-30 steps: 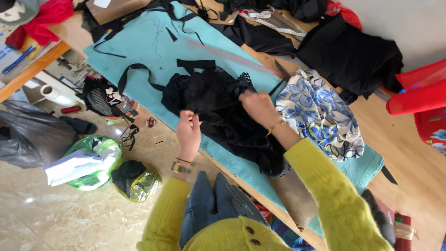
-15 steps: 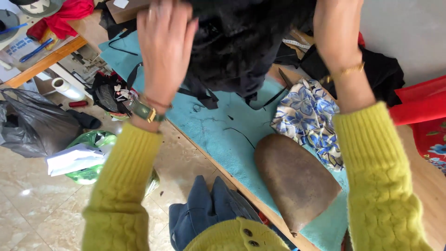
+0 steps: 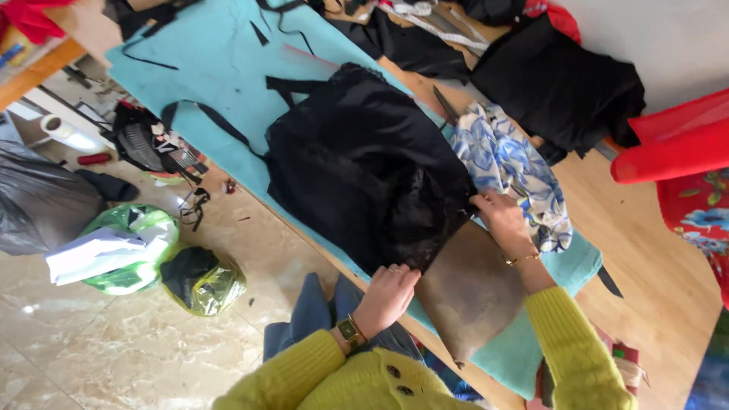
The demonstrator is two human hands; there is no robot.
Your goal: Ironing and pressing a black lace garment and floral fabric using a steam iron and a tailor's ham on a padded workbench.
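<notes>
Black garment point(image 3: 364, 171) spread flat on the turquoise cloth point(image 3: 220, 64) that covers the tabletop point(image 3: 638, 250); all positions are given relative to this garment. Its near hem is held at two points. The left hand point(image 3: 387, 292), fingers curled and nearly closed, presses on the hem's near corner, just at the tabletop's front edge. The right hand point(image 3: 503, 219), fingers bent, pinches the hem at the corner towards the wall; whether cloth lies fully inside the grip cannot be told. Between the two hands, touching the hem, lies a brown rounded pad point(image 3: 471, 292), which overhangs the front edge of the tabletop. Just beyond the right hand, a blue-and-white floral fabric point(image 3: 509, 163) touches the garment's side. A black strap point(image 3: 205, 121) loops from the far end of the garment across the turquoise cloth, where bare cloth leaves open room. Farther off, towards the wall, lie dark fabric heaps point(image 3: 558, 87), and a red fabric point(image 3: 672, 144) lies well apart at the right. Bare wood of the tabletop shows between the floral fabric and the red fabric. Below the front edge, on the tiled floor point(image 3: 99, 349), lie a green bag point(image 3: 129, 247) and a yellow-green bag point(image 3: 201, 281), well apart from the garment.
</notes>
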